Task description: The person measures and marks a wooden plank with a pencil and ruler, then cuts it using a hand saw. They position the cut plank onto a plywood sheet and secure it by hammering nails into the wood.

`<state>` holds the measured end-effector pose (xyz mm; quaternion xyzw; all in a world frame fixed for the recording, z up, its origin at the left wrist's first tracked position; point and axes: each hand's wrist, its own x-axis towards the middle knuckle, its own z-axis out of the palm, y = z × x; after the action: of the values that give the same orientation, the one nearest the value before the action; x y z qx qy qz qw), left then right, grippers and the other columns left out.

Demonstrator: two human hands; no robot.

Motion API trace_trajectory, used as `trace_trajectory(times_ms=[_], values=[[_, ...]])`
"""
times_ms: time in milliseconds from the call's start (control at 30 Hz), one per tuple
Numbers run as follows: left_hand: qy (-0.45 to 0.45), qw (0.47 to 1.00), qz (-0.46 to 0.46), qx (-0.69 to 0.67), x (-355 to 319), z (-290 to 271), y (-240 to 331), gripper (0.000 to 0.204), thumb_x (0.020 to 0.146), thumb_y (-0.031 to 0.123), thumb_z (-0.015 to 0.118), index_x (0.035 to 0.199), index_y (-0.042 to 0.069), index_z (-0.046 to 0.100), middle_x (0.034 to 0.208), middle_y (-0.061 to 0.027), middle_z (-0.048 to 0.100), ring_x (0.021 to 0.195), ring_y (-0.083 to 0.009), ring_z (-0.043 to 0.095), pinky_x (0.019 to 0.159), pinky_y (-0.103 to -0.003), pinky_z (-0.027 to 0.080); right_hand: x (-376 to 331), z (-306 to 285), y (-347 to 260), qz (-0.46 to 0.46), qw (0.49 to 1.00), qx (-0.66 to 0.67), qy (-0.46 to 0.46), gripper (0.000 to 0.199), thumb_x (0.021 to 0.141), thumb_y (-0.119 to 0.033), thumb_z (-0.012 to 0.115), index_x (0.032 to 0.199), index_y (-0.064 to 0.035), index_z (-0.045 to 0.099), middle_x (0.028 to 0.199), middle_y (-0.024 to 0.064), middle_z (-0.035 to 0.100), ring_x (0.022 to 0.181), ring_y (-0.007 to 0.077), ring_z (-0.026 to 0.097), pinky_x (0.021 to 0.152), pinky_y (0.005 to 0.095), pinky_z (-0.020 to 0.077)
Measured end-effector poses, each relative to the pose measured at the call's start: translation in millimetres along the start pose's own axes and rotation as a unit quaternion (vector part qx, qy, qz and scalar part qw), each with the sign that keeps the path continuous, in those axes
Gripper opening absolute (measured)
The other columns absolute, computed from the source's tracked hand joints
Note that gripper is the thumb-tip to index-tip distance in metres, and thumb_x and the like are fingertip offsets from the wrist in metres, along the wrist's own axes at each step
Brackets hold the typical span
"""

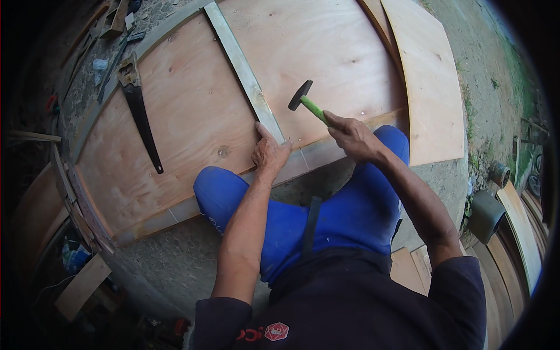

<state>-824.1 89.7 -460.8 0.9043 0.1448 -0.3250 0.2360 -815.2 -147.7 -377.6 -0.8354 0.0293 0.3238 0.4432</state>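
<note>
My right hand (354,137) is closed round the green handle of a hammer (314,108), whose dark head is raised over the plywood panel (192,111). Close by on the left, my left hand (271,153) grips the near end of a pale wooden batten (242,70). The batten lies across the panel, running from the far frame edge to the near one. Some fingers of the left hand wrap round the batten's side, and the thumb shows at its right edge. A wooden rail (315,156) with pencil marks edges the panel's near side.
A handsaw (140,116) with a black blade lies on the panel at left. One loose plywood sheet (429,81) rests over the right end. My knees, in blue trousers (326,227), are against the near rail. Planks (522,227) and a grey container (486,217) stand at right.
</note>
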Motion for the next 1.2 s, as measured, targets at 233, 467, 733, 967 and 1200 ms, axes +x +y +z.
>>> trace_trajectory(times_ms=[233,467,733,967,1200], values=[[-0.012,1.0,0.003,-0.002,0.9,-1.0,5.7,0.116,0.078,0.045,0.074,0.153,-0.004,0.0,0.12,-0.0315,0.063,0.108,-0.0463,0.063,0.092,-0.049,0.05,-0.2,8.2,16.1,-0.073,0.994,-0.051,-0.065,0.051,0.099,-0.019,0.049,0.147,-0.0022,0.043,0.114,0.0322,0.064,0.112,0.0389,0.064,0.097,0.0435,0.0478],[-0.044,0.996,0.056,-0.059,8.5,-2.5,-17.6,0.115,0.078,0.033,0.076,0.155,0.0,-0.003,0.128,-0.0298,0.059,0.117,-0.0433,0.061,0.101,-0.047,0.047,-7.3,-0.9,-8.4,0.024,0.99,-0.042,-0.13,0.051,0.098,-0.018,0.05,0.145,0.0,0.045,0.131,0.0284,0.059,0.12,0.0374,0.059,0.103,0.0417,0.0457],[-0.061,0.977,0.163,-0.123,10.7,13.0,-48.0,0.108,0.079,0.019,0.073,0.157,0.008,0.0,0.141,-0.0283,0.05,0.124,-0.0445,0.055,0.105,-0.047,0.044,-0.6,-15.9,-12.6,0.093,0.993,0.075,0.009,0.052,0.1,-0.018,0.049,0.15,-0.0045,0.039,0.101,0.0211,0.067,0.094,0.0251,0.064,0.087,0.0382,0.0487],[-0.082,0.968,0.165,-0.169,23.5,25.6,-63.8,0.103,0.081,0.004,0.068,0.156,0.004,-0.003,0.142,-0.0242,0.048,0.126,-0.0347,0.055,0.106,-0.041,0.043,1.6,-1.9,16.2,-0.057,0.994,-0.068,-0.07,0.049,0.1,-0.018,0.05,0.146,-0.0029,0.045,0.12,0.0269,0.066,0.113,0.0331,0.065,0.096,0.0411,0.0491],[-0.091,0.966,0.175,-0.168,20.1,26.1,-58.9,0.103,0.081,0.001,0.066,0.157,0.004,-0.004,0.15,-0.025,0.037,0.134,-0.034,0.047,0.11,-0.039,0.039,0.0,38.3,63.0,-0.163,0.976,-0.143,0.019,0.057,0.1,-0.023,0.052,0.154,-0.0117,0.035,0.079,0.012,0.063,0.076,0.0164,0.064,0.074,0.0349,0.0539]])
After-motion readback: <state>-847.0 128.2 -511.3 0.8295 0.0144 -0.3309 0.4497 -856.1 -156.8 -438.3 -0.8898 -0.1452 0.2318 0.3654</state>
